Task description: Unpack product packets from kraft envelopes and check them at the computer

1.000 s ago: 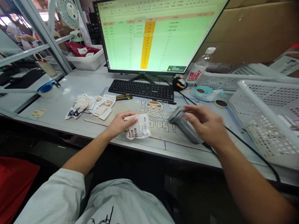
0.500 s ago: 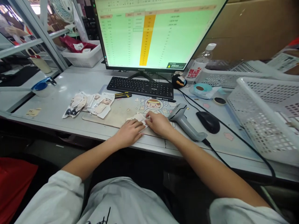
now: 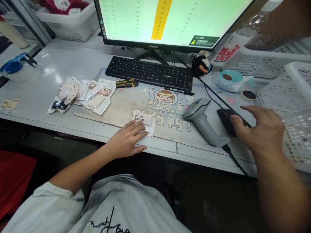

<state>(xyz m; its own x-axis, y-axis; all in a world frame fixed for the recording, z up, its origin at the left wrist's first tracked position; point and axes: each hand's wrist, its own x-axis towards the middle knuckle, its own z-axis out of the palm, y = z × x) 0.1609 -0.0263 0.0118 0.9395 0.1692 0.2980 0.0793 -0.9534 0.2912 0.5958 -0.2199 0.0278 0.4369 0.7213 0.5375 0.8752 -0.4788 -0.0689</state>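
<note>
My left hand (image 3: 130, 136) lies flat on the near edge of the desk mat, its fingers resting over a small white printed packet (image 3: 147, 122). My right hand (image 3: 263, 131) is over the right side of the desk, fingers spread, the thumb at the black computer mouse (image 3: 227, 120). It holds nothing I can see, and whether the thumb touches the mouse I cannot tell. Between the two hands lies a grey barcode scanner (image 3: 206, 124) with its cable running toward me. Several clear-bagged packets (image 3: 98, 97) sit on the left part of the mat and desk.
A black keyboard (image 3: 150, 73) stands below the monitor (image 3: 136, 19), with a yellow-black utility knife (image 3: 126, 83) beside it. At the right are a roll of tape (image 3: 232, 79), a plastic bottle (image 3: 239, 38) and a white perforated basket (image 3: 297, 113). Another white basket (image 3: 73, 26) stands back left.
My right hand has left the white packet and moved right, over toward the mouse. My left hand stays on the packet, whose print now shows. The view has tipped down and closer.
</note>
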